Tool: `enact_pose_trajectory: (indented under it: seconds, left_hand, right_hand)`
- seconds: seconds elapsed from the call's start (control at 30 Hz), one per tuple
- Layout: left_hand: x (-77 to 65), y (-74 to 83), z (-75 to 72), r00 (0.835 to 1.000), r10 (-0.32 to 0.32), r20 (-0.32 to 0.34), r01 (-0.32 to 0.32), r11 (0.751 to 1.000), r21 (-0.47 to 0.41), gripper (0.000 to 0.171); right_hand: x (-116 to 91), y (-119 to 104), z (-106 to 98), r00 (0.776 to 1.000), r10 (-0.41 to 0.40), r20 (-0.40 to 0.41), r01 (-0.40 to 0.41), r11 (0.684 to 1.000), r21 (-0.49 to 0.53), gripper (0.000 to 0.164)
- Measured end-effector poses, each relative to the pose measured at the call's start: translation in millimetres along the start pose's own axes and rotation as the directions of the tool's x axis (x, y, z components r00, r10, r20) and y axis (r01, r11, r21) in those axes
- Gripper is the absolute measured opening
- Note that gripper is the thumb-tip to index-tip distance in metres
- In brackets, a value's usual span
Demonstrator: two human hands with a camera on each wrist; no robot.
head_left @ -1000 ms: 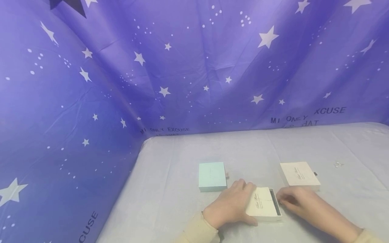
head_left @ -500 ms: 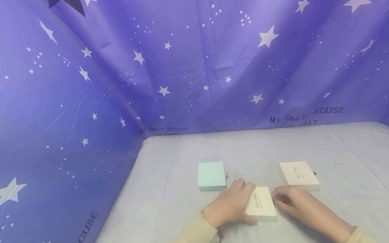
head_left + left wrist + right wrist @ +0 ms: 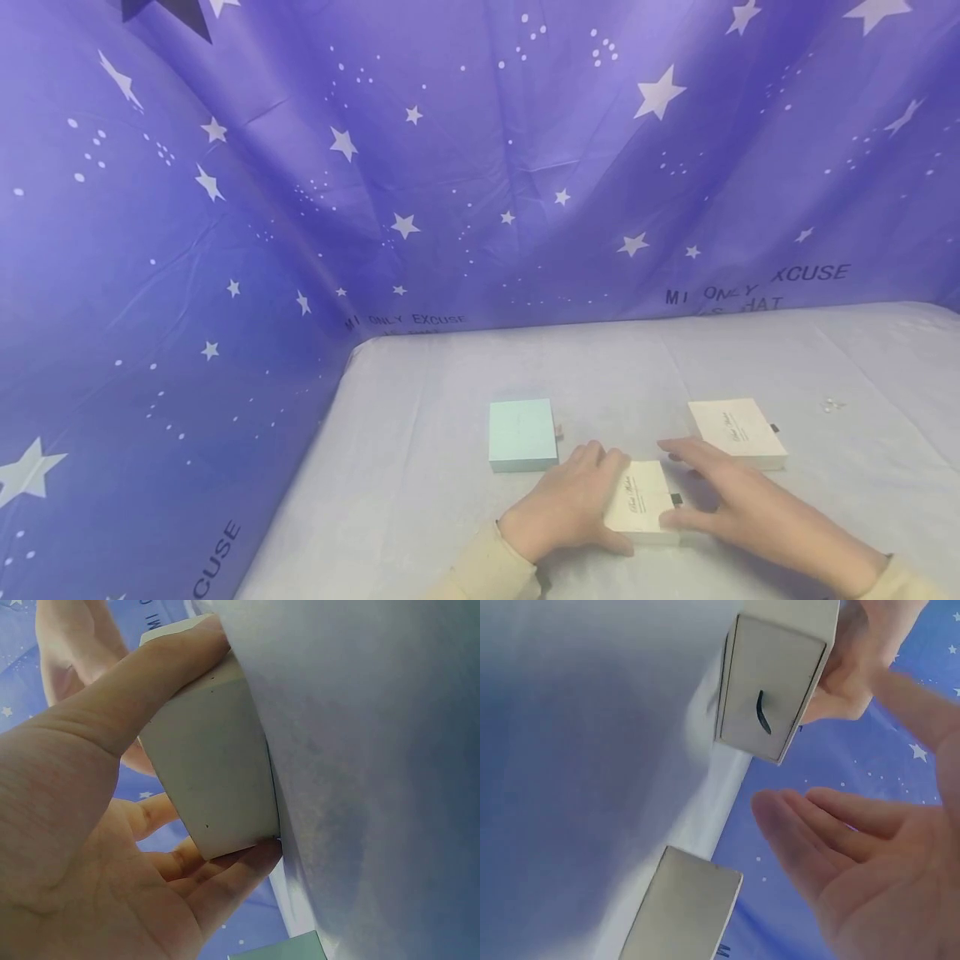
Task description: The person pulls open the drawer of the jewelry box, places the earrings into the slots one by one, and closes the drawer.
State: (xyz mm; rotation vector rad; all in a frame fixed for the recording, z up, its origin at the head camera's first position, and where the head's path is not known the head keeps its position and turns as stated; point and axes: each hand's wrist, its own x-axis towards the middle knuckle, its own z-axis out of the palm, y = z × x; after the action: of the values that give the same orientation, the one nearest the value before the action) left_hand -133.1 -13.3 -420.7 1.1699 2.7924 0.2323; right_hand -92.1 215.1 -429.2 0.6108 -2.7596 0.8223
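Note:
A small cream drawer box (image 3: 641,500) with dark script on its lid lies flat on the table. My left hand (image 3: 570,504) grips it, thumb along the near side and fingers at the far side, as the left wrist view also shows. A short dark ribbon tab (image 3: 677,499) sticks out of the box's right end; in the right wrist view the drawer front (image 3: 787,671) sits flush inside its sleeve. My right hand (image 3: 738,500) is spread around that end, fingers straight and apart from the tab, thumb near the lid's right corner.
Behind my left hand stands a mint-green box (image 3: 522,432) with a light tab. A second cream box (image 3: 738,429) lies beyond my right hand. Some tiny shiny pieces (image 3: 832,406) lie farther right. A purple starry curtain (image 3: 480,167) hangs behind the pale-covered table (image 3: 435,417).
The drawer, partly out at the right a second ago, has slid left into its sleeve. My right hand has let go of that end and spread its fingers. My left hand has stayed put.

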Motion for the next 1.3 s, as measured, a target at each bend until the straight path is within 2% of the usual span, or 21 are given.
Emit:
enact_pose_trajectory:
  seconds: [0.1, 0.27, 0.4, 0.53, 0.67, 0.8, 0.93, 1.07, 1.3]
  left_hand:
    - [0.0, -0.5, 0.5, 1.000, -0.006, 0.005, 0.006, 1.000, -0.009, 0.092]
    - [0.4, -0.8, 1.6, 1.000, -0.005, 0.008, 0.005, 1.000, -0.019, 0.092]
    - [1.4, -0.7, 0.2, 1.000, -0.002, 0.012, 0.002, 1.000, -0.010, 0.091]
    - [3.6, -0.8, -3.5, 1.000, 0.007, 0.005, -0.007, 0.999, 0.041, 0.086]
    - [9.5, -0.9, -9.1, 1.000, 0.007, -0.019, -0.005, 0.997, 0.081, 0.083]
    - [14.6, -0.7, -15.2, 0.999, -0.009, -0.033, 0.012, 0.995, 0.100, 0.083]
    - [19.4, -0.1, -18.6, 0.999, -0.021, -0.037, 0.025, 0.992, 0.121, 0.082]
    - [25.6, -1.5, -18.5, 0.999, -0.041, -0.035, 0.045, 0.989, 0.137, 0.083]
    - [35.3, -5.5, -15.9, 0.998, -0.062, -0.030, 0.066, 0.989, 0.132, 0.089]
  right_hand:
    - [-3, 3, 9, 0.998, -0.065, 0.012, 0.066, 0.998, -0.004, 0.090]
    - [-3, 8, 19, 0.986, -0.166, 0.001, 0.166, 0.986, -0.033, 0.085]
    - [1, 8, 18, 0.984, -0.176, 0.019, 0.176, 0.983, -0.048, 0.081]
    - [6, 6, 13, 0.982, -0.187, 0.024, 0.187, 0.982, -0.028, 0.079]
    - [11, 4, 7, 0.986, -0.164, 0.016, 0.164, 0.986, -0.034, 0.080]
    - [19, 3, 2, 0.991, -0.127, 0.043, 0.128, 0.992, -0.016, 0.081]
    - [23, 3, 0, 0.989, -0.145, 0.034, 0.146, 0.989, -0.022, 0.081]
    - [28, 5, -1, 0.988, -0.154, 0.021, 0.155, 0.987, -0.038, 0.082]
    - [37, 6, -1, 0.993, -0.076, 0.087, 0.078, 0.997, -0.022, 0.085]
